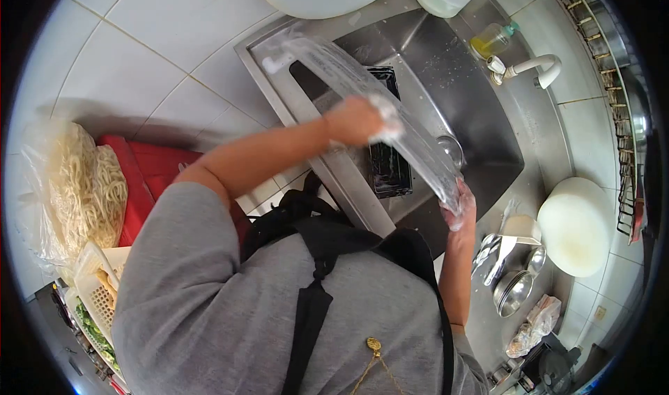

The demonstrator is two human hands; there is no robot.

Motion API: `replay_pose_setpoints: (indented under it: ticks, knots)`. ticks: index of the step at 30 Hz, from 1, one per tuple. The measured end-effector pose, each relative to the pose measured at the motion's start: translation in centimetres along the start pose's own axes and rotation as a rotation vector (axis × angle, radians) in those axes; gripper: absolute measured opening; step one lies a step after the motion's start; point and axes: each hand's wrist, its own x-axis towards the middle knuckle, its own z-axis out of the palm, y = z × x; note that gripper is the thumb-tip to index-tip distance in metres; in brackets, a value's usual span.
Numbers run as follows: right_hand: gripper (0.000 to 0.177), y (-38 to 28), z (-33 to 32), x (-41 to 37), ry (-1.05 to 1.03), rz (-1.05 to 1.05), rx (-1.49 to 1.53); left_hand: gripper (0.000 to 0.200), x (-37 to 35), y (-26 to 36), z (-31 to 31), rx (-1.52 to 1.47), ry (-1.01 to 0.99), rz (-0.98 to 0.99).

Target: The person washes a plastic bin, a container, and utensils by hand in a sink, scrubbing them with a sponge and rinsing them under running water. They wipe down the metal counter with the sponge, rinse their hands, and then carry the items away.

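A long, flat, shiny piece covered in white suds (425, 151) lies slantwise over the sink; its exact kind is hard to tell. My right hand (462, 205) grips its lower right end, with foam on the fingers. Pressed against its middle, my left hand (357, 121) is closed on a white foamy wad (385, 116), which looks like a sponge or cloth, and is slightly blurred. Below the sudsy piece, a black rectangular tray (390, 165) rests in the steel sink (460, 81), partly hidden. A small round metal bowl (451, 149) sits beside it.
A faucet (533, 69) and a bottle of yellow liquid (491, 41) stand at the sink's far edge. At right are metal bowls (513, 294) and a round white board (575, 226). Bagged noodles (87, 186) and a red bag (150, 175) are at left.
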Motion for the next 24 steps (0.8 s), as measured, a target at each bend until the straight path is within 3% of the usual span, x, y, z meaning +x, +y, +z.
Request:
replay_pose_setpoints:
  ticks: [2, 4, 5, 8, 9, 12, 14, 16, 18, 19, 20, 21, 23, 24]
  knots:
    - [0.041, -1.1, -1.9, 0.2, -0.314, 0.182, 0.2, 0.027, 0.4, -2.1, -2.4, 0.014, -0.04, -0.008]
    - [0.046, -2.7, 4.1, -3.1, -0.026, 0.158, 0.089, 0.026, 1.5, -2.3, -4.8, -0.016, -0.124, -0.026]
    - [0.059, -2.8, 3.6, -3.4, -0.055, 0.047, -0.021, 0.034, 2.6, -2.1, -6.0, -0.098, -0.123, -0.001]
    - [0.071, -1.8, 4.5, -4.1, 0.107, -0.274, -0.035, 0.038, 3.9, -4.2, -5.2, -0.181, -0.202, -0.108]
    - [0.077, -1.5, 4.9, -4.3, 0.089, -0.308, -0.012, 0.028, 4.5, -4.8, -3.9, -0.114, -0.139, -0.137]
    - [0.075, 0.3, 6.8, -5.2, 0.106, -0.49, -0.081, 0.037, 6.1, -4.6, 0.2, -0.005, -0.124, -0.273]
    - [0.057, 1.6, 7.4, -5.7, 0.225, -0.514, -0.199, 0.046, 6.5, -2.4, 1.6, -0.075, 0.102, -0.228]
    - [0.045, 3.5, 5.2, -4.4, 0.389, -0.55, -0.279, 0.049, 7.0, 0.5, 4.1, -0.113, 0.081, -0.353]
    - [0.041, 3.6, 7.0, -4.7, 0.234, -0.432, -0.196, 0.045, 7.2, 3.8, 9.2, -0.139, -0.032, -0.312]
    - [0.039, 3.8, 7.6, -4.9, 0.16, -0.37, -0.151, 0.041, 7.0, 6.4, 8.8, -0.216, -0.028, -0.186]
    - [0.036, 4.3, 7.7, -3.5, 0.247, -0.378, -0.17, 0.037, 7.2, 8.1, 7.9, -0.289, -0.019, -0.057]
    - [0.037, 4.6, 7.6, -3.1, 0.205, -0.394, -0.138, 0.034, 6.8, 8.1, 7.1, -0.331, -0.007, -0.026]
    - [0.039, 4.6, 7.5, -3.2, 0.117, -0.358, -0.081, 0.032, 4.8, 3.1, 8.7, -0.282, -0.122, -0.151]
    - [0.041, 4.3, 7.4, -3.4, 0.077, -0.317, -0.049, 0.029, 2.8, -0.2, 7.2, -0.237, -0.028, -0.215]
